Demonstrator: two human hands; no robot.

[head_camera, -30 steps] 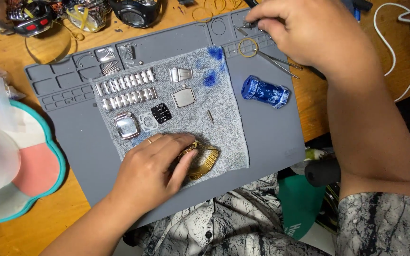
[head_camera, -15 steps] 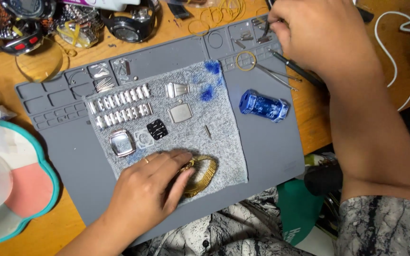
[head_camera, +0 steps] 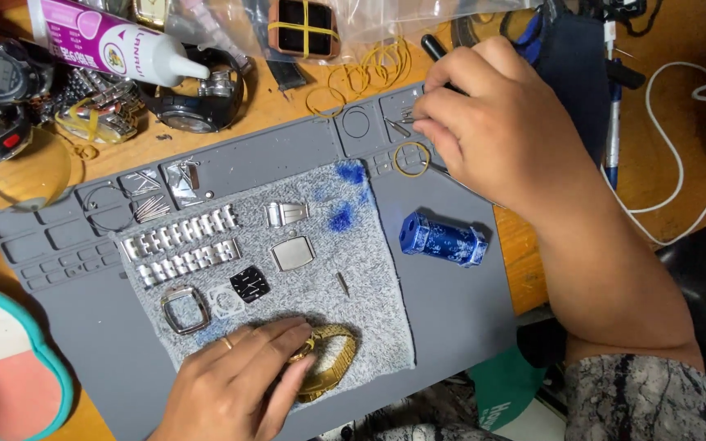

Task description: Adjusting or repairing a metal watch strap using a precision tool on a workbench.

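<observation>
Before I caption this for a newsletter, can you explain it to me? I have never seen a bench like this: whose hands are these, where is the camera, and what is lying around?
The one view comes from a camera worn on a person's head, looking down at their own two bare hands. They work over a grey mat with small trays moulded in, laid on a wooden table. A grey cloth on the mat carries watch parts: silver band links, a square dial, a case frame. The left hand presses on a gold watch. The right hand reaches into the mat's top trays with a dark tool; its tip is hidden. Nearby lie a blue cylinder, a glue bottle and other watches.
</observation>
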